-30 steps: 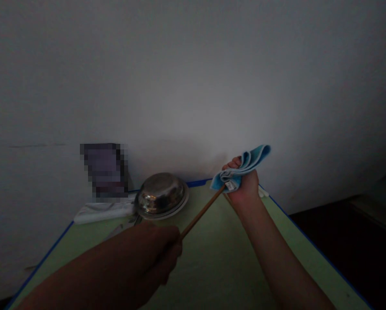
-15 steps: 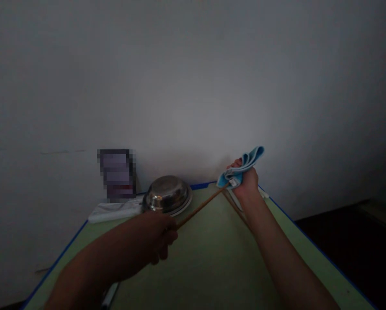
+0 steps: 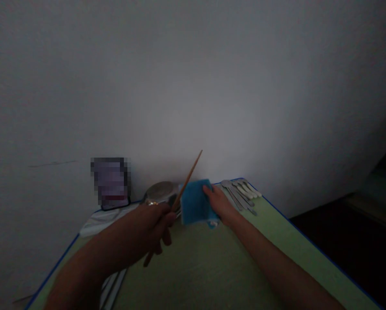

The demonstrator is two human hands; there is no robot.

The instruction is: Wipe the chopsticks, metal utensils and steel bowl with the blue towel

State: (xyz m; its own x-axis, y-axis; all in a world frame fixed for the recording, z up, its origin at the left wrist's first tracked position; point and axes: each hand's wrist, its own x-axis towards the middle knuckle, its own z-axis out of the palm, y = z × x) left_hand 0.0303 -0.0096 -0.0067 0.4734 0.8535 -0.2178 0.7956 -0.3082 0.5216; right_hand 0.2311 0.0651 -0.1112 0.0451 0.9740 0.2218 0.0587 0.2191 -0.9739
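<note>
A thin brown wooden chopstick slants up to the right from my left hand, whose fingers are closed round its lower part. My right hand grips a folded blue cloth, thumb on its near face. The cloth is beside the chopstick, just right of it; I cannot tell whether they touch. An upturned shiny metal bowl is partly hidden behind my left hand and the cloth.
Several spoons and other cutlery lie at the table's back right corner, some with white handles. A blurred-out upright screen leans on the wall, by a white folded cloth or bag. Long pale sticks lie under my left arm on the green table.
My right hand and the cloth have come left and lower, off the chopstick's far end. The chopstick has swung steeper, its tip now bare. The cutlery behind has come into view.
</note>
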